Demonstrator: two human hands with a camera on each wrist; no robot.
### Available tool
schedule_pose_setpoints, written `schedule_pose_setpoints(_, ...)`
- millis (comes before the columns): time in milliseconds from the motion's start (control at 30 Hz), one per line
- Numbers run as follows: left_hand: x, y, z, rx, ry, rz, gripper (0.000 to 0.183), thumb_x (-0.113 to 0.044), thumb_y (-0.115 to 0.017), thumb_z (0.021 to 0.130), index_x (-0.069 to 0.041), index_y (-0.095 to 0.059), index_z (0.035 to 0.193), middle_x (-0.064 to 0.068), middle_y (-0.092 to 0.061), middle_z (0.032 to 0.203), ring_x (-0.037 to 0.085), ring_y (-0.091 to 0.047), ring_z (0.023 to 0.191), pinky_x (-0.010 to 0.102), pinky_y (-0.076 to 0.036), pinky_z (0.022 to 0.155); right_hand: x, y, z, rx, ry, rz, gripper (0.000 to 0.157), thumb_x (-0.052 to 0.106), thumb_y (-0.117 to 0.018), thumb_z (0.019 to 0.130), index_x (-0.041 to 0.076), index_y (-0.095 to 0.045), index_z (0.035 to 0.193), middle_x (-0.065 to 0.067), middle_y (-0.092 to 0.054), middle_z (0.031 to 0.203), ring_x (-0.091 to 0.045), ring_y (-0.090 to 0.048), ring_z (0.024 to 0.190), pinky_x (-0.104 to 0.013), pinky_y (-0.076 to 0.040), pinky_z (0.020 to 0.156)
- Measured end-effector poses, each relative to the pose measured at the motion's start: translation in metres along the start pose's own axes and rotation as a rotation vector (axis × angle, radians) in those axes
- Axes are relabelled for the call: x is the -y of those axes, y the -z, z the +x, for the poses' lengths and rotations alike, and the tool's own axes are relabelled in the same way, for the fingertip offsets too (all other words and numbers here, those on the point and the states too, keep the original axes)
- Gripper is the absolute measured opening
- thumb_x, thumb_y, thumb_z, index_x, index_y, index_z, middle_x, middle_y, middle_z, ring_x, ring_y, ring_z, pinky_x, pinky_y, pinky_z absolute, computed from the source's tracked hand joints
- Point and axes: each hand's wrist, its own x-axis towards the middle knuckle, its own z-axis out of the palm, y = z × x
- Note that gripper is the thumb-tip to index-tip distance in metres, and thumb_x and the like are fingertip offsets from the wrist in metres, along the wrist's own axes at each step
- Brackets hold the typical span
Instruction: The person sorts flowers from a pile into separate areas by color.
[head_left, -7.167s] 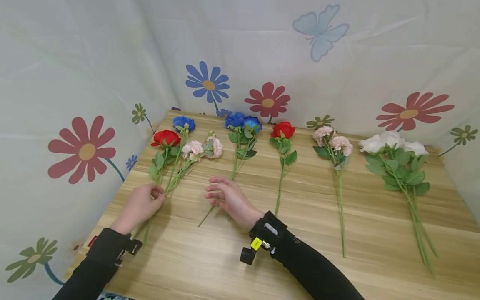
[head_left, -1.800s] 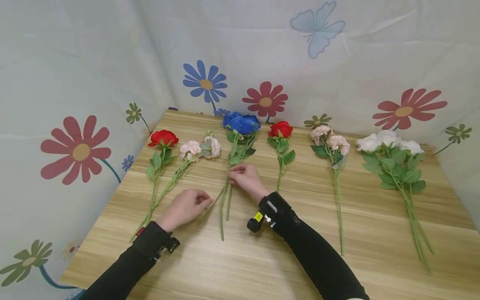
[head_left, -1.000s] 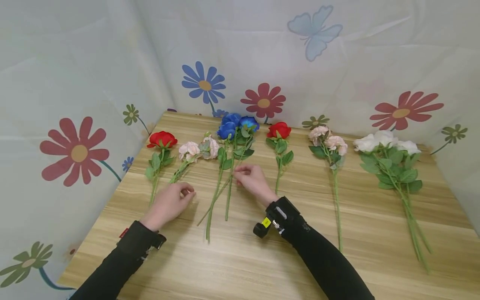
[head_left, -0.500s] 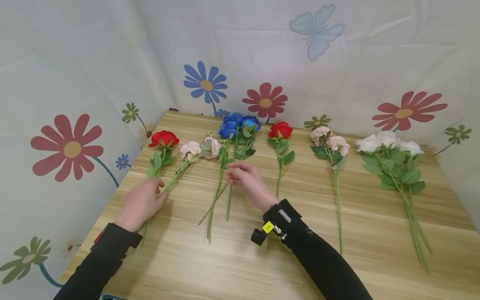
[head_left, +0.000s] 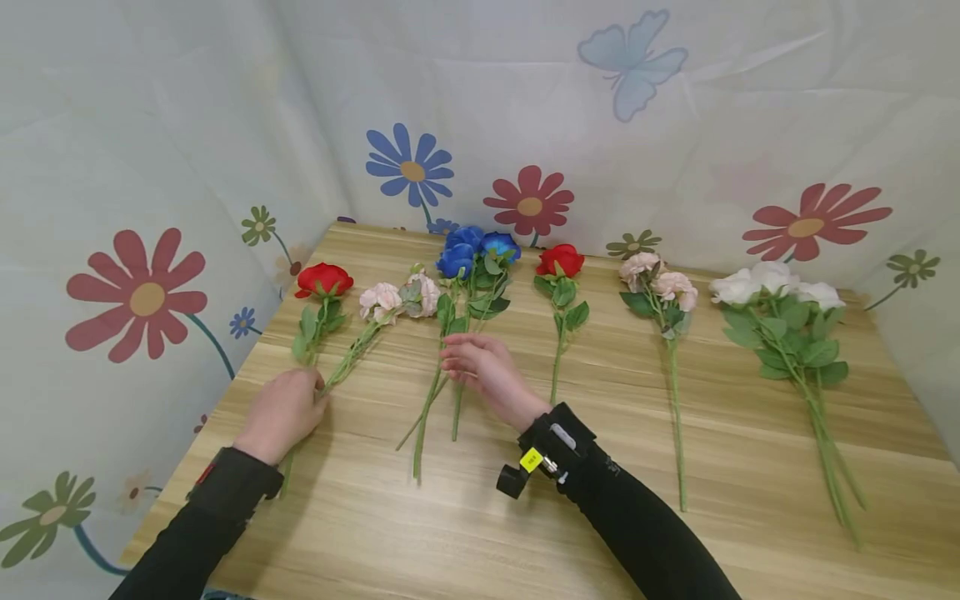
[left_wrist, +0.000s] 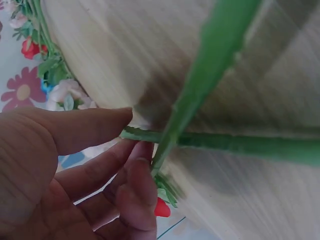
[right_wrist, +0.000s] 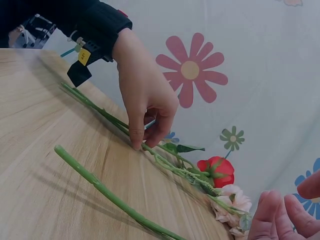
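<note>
At the left of the table, my left hand pinches the stem of a pink flower spray between thumb and fingers. In the left wrist view that green stem runs off to the right, crossed by a second stem. A red rose lies beside the pink spray, its stem crossing low under my left hand. My right hand hovers over the blue roses' stems with loosely bent fingers, holding nothing. The blue roses lie together at the back middle, stems crossed.
A second red rose, another pink spray and a bunch of white roses lie in a row to the right on the wooden table. A flower-printed cloth hangs behind and at the left.
A blue rose has been carried from the left group to the other blue ones. My left hand has since returned left to the pink spray's stem; my right hand has released the blue roses' stems.
</note>
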Motion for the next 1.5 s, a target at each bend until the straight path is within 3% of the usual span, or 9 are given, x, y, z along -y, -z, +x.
schedule_pose_setpoints(133,0.003,-0.001,0.0,-0.027,-0.028,0.006,0.015,-0.007,-0.067,0.089,0.007,-0.071,0.093,0.023,-0.073,0.09,0.039,-0.069,0.08,0.053,-0.055,0.074,0.0,-0.001,0.0,0.001,-0.016,-0.003,0.042,0.008,-0.052,0.101,-0.008,-0.049,0.14,0.0,-0.066,0.103,-0.011,-0.063,0.091,-0.022,-0.053,0.084)
schedule_pose_setpoints(200,0.005,-0.001,0.0,-0.021,-0.025,-0.016,0.015,-0.006,-0.065,0.088,0.007,-0.071,0.094,0.021,-0.072,0.086,0.037,-0.069,0.077,0.052,-0.055,0.072,0.0,-0.001,0.0,0.0,-0.021,-0.007,0.042,0.009,-0.052,0.102,-0.007,-0.05,0.14,-0.003,-0.066,0.106,-0.011,-0.063,0.091,-0.022,-0.053,0.084)
schedule_pose_setpoints(400,0.006,0.004,0.004,0.026,0.0,-0.163,0.021,-0.007,-0.061,0.091,0.008,-0.07,0.101,0.019,-0.072,0.087,0.028,-0.067,0.075,0.045,-0.055,0.07,-0.002,-0.001,0.001,-0.004,-0.022,-0.02,0.04,0.009,-0.05,0.102,-0.007,-0.051,0.139,-0.013,-0.065,0.116,-0.01,-0.064,0.089,-0.023,-0.052,0.085)
schedule_pose_setpoints(600,0.004,0.012,0.008,0.044,-0.021,-0.294,0.027,-0.01,-0.057,0.097,0.011,-0.068,0.11,0.023,-0.071,0.097,0.024,-0.065,0.077,0.035,-0.053,0.067,-0.004,-0.001,0.002,0.001,-0.017,-0.023,0.04,0.009,-0.05,0.102,-0.007,-0.051,0.138,-0.011,-0.065,0.114,-0.011,-0.064,0.089,-0.024,-0.052,0.085)
schedule_pose_setpoints(833,0.002,0.017,0.014,0.117,0.034,-0.481,0.037,-0.017,-0.054,0.103,0.011,-0.06,0.126,0.02,-0.069,0.1,0.014,-0.063,0.07,0.025,-0.047,0.058,-0.003,0.0,0.001,0.007,-0.027,-0.018,0.041,0.009,-0.049,0.103,-0.007,-0.049,0.14,-0.01,-0.065,0.114,-0.011,-0.063,0.09,-0.025,-0.052,0.087)
schedule_pose_setpoints(1133,-0.001,0.021,0.016,0.145,0.048,-0.708,0.036,-0.021,-0.055,0.105,0.007,-0.059,0.127,0.022,-0.067,0.101,0.011,-0.061,0.074,0.024,-0.052,0.067,-0.002,0.004,0.001,-0.003,-0.038,0.001,0.04,0.009,-0.05,0.102,-0.007,-0.05,0.139,-0.009,-0.065,0.112,-0.01,-0.063,0.088,-0.019,-0.052,0.079)
schedule_pose_setpoints(1333,-0.005,0.024,0.018,0.158,0.066,-0.79,0.044,-0.024,-0.052,0.106,0.007,-0.053,0.137,0.027,-0.065,0.117,0.008,-0.062,0.079,0.022,-0.055,0.074,-0.002,0.009,0.002,-0.011,-0.029,0.023,0.039,0.007,-0.05,0.101,-0.007,-0.05,0.137,-0.009,-0.065,0.11,-0.01,-0.063,0.088,-0.018,-0.052,0.077)
schedule_pose_setpoints(1500,-0.013,0.026,0.021,0.157,0.042,-0.849,0.047,-0.028,-0.053,0.106,0.005,-0.051,0.139,0.025,-0.064,0.121,0.009,-0.065,0.084,0.023,-0.056,0.077,0.001,0.014,0.002,-0.028,-0.016,0.034,0.039,0.006,-0.05,0.1,-0.007,-0.051,0.136,-0.005,-0.066,0.106,-0.01,-0.064,0.087,-0.018,-0.053,0.077)
